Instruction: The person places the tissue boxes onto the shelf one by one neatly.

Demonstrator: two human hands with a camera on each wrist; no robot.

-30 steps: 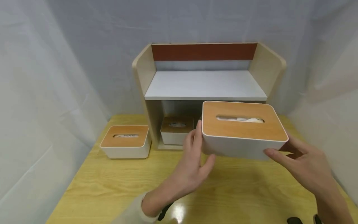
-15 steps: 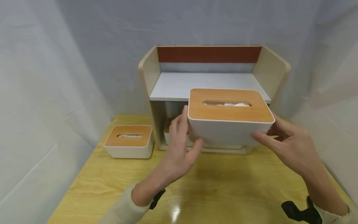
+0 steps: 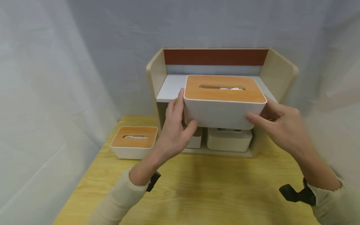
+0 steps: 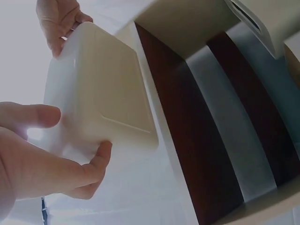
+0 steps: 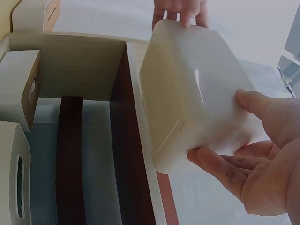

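Note:
A white tissue box (image 3: 220, 112) with a wood-look lid is held up in both hands at the front of the shelf unit's upper board (image 3: 172, 86). My left hand (image 3: 175, 129) grips its left end and my right hand (image 3: 284, 129) its right end, thumbs on the front side. Tissue shows in the lid's slot. The wrist views show the box's pale underside (image 4: 115, 79) from below, apart from or touching the board: I cannot tell. Under the board sit a cream box (image 3: 229, 140) at right and a white wood-lidded box (image 3: 195, 142), partly hidden by the held box.
Another wood-lidded tissue box (image 3: 135, 140) stands on the wooden table (image 3: 202, 187), left of the shelf unit. Side panels (image 3: 278, 73) flank the upper board, with a red-brown strip (image 3: 216, 57) across the back. Pale curtains hang around the table.
Both hands have raised the tissue box and moved it left, from in front of the lower compartment to the upper board's height. The cream box below has come into view.

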